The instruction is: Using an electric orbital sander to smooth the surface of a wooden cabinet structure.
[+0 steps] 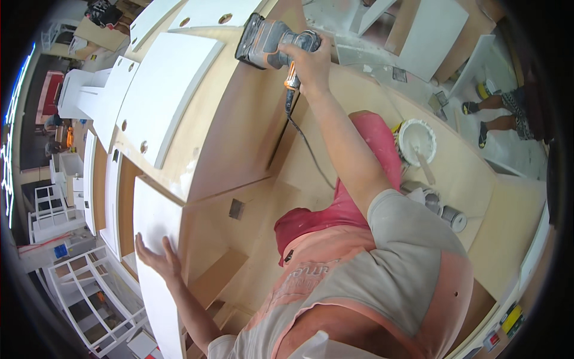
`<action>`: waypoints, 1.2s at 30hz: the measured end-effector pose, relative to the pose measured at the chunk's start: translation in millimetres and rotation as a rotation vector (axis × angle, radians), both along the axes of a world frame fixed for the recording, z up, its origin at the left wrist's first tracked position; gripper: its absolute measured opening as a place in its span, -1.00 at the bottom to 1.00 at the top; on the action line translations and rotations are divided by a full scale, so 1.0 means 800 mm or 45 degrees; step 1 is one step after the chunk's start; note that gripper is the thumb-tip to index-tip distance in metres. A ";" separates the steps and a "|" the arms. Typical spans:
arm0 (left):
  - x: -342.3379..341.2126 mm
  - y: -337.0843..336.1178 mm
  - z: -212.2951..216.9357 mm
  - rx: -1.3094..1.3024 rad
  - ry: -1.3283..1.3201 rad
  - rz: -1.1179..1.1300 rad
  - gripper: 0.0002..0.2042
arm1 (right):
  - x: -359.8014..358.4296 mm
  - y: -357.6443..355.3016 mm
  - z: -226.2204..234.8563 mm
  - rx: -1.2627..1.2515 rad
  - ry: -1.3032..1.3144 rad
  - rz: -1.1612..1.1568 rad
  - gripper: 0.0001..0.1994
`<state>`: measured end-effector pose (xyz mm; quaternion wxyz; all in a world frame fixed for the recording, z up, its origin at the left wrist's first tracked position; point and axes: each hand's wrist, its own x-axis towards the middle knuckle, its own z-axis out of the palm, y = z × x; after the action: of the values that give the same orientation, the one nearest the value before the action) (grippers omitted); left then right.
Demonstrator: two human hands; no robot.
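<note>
My right hand (308, 63) grips the orange-and-grey electric sander (266, 42), arm stretched out, with the sander's pad against the plywood side (239, 131) of a large cabinet. Its black cord (302, 140) hangs down from the handle. My left hand (156, 258) rests flat with fingers spread on a white painted panel (152, 221) at the cabinet's lower front edge. Another white panel (164, 96) with round holes sits higher on the cabinet front.
A white paint bucket (415, 140) with a stick stands on the plywood floor (478, 179), beside a grey tool (442, 209). Another person's legs (499, 113) stand at the right. White frames (89, 299) and cabinet parts (75, 90) fill the left side.
</note>
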<state>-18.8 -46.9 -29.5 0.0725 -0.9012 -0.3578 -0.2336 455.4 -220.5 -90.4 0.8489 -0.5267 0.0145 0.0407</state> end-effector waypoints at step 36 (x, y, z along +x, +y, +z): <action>-0.003 -0.016 -0.022 -0.029 -0.492 1.045 -0.35 | 0.217 -0.039 -0.018 0.056 0.121 0.139 -0.21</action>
<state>-20.9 -59.3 -47.0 0.0810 -0.6254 -0.6950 -0.3454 628.8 -251.8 -105.1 0.8551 -0.5056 0.0252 0.1122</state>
